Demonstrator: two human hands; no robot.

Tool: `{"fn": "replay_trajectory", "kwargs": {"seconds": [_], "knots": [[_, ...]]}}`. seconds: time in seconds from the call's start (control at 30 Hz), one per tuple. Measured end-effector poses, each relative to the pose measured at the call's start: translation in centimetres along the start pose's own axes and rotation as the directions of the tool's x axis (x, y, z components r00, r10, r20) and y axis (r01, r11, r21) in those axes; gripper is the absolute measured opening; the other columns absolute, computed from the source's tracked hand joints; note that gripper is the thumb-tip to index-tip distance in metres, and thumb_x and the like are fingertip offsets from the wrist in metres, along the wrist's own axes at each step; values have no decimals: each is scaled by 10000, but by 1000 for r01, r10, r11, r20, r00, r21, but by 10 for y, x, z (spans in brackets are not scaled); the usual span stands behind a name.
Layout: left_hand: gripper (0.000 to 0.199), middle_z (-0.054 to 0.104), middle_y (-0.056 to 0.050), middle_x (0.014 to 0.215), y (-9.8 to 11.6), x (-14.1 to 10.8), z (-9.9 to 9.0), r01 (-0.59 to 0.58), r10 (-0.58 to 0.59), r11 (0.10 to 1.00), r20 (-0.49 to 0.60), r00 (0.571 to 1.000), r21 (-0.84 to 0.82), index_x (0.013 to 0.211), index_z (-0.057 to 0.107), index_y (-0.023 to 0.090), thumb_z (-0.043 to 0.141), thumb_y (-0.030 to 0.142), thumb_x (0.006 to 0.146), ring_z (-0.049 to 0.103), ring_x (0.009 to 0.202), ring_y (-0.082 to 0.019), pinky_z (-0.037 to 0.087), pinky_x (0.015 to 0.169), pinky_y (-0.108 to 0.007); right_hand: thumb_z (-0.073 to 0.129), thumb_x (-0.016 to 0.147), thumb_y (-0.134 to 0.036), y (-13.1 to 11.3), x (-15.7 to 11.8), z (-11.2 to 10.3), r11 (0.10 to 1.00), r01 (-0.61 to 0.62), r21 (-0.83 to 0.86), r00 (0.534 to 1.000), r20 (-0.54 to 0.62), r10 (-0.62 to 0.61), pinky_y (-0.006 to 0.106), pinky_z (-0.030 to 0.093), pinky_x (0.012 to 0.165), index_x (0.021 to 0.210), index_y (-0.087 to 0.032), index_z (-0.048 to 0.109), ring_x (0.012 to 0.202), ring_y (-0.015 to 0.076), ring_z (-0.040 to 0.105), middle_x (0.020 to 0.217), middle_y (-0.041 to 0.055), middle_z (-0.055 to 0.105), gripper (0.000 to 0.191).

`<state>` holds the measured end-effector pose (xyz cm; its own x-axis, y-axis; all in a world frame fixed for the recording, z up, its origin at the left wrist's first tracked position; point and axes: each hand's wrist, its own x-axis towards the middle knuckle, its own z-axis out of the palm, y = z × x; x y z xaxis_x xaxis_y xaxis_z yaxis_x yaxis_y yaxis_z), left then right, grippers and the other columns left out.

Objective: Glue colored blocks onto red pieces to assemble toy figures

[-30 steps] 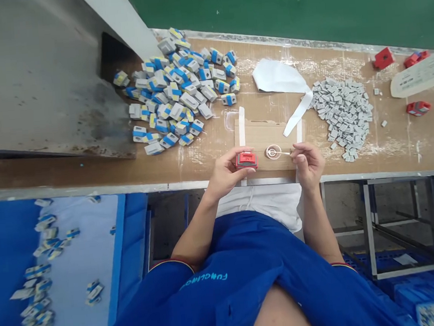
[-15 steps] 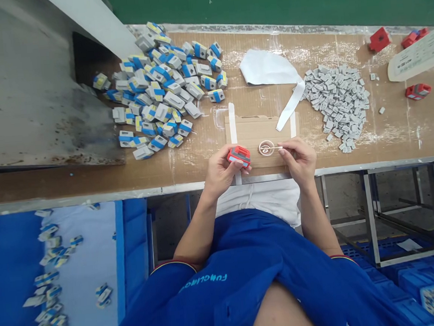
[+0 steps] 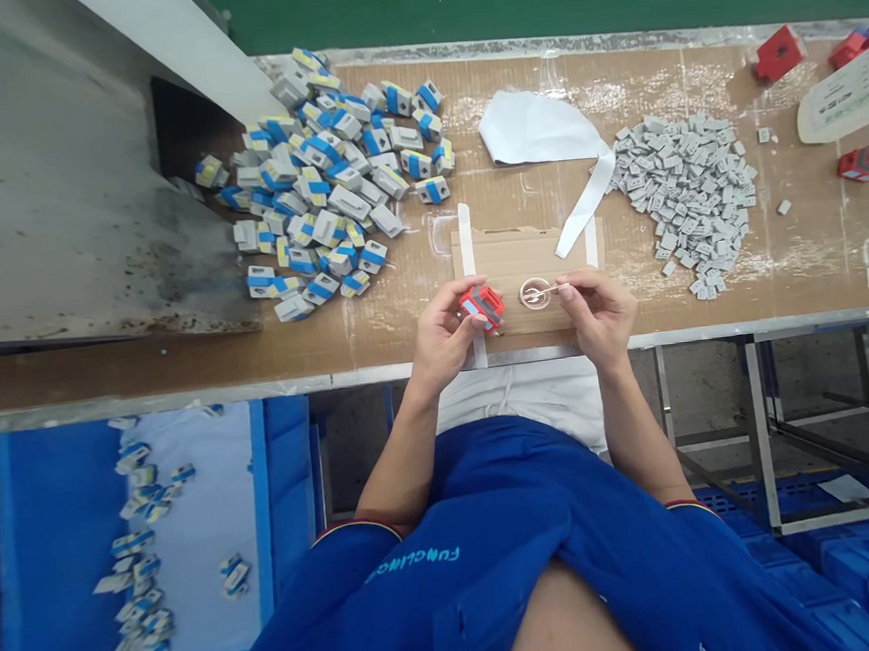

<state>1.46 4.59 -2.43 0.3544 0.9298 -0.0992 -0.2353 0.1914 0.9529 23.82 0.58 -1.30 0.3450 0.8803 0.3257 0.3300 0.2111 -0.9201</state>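
My left hand (image 3: 440, 340) is closed around a small red-and-grey plastic toy piece (image 3: 487, 302), shaped somewhat like a vehicle body. The piece is held tilted above the left part of a cardboard sheet (image 3: 500, 255). Between the thumb and fingers of my right hand (image 3: 604, 320) is a thin pale stick (image 3: 556, 288). Its far end reaches into a small round cup (image 3: 524, 303) on the cardboard. Something whitish shows inside the cup, too small to make out.
Grey blocks with blue and yellow parts (image 3: 350, 202) are heaped at left, near a metal box (image 3: 96, 232). Small grey pieces (image 3: 694, 180) form a pile at right. A white cloth strip (image 3: 539, 127), red pieces (image 3: 867, 163) and a translucent bottle (image 3: 849, 97) lie beyond. Blue crate (image 3: 261, 520) below left.
The red toy piece has been turned and tilted in my left hand. The stick has shifted slightly at the cup. The whole view has swung a little to the left.
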Motion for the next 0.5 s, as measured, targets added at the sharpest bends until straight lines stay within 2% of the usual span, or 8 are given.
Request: {"fn": "replay_trajectory", "kwargs": {"seconds": [0.1,0.2,0.27,0.4,0.5], "knots": [[702,863,-115,1109,-1,-1,1,-20,20,1000,-12,1000,0,1376,669,213,877,670,885,819,749,-177,612,591,-244,745,1026,-586,-1,1,2,1000,13,17,1000,3,-13,348,596,699,941,-264,820,805,201,779,882,46,840,342],[610,853,-110,1114,-1,-2,1,-49,49,999,-11,999,4,1319,693,216,841,659,926,789,726,-147,595,584,-229,760,1037,-508,-5,3,2,997,46,57,999,17,-47,328,570,669,967,-269,822,782,186,767,893,37,847,257],[597,844,-121,1167,0,-3,1,-61,61,998,-9,998,22,1310,707,213,867,630,914,786,782,-141,614,634,-225,760,1044,-470,-9,5,2,996,83,42,996,38,-84,321,557,650,967,-274,821,755,176,754,896,31,853,219],[712,824,-115,1246,1,-4,0,-24,24,998,0,1000,60,1365,700,231,1023,468,776,809,993,-183,662,801,-245,722,1066,-422,-21,8,3,980,185,-76,977,120,-176,318,555,630,940,-274,819,756,174,758,900,38,866,217],[749,812,-115,1261,-1,-4,-2,-2,1,998,17,1000,67,1405,682,233,1033,409,766,812,1084,-210,673,854,-264,712,1071,-347,-25,10,1,964,252,-91,959,157,-236,305,554,636,960,-273,820,792,169,775,927,39,876,172]]}}
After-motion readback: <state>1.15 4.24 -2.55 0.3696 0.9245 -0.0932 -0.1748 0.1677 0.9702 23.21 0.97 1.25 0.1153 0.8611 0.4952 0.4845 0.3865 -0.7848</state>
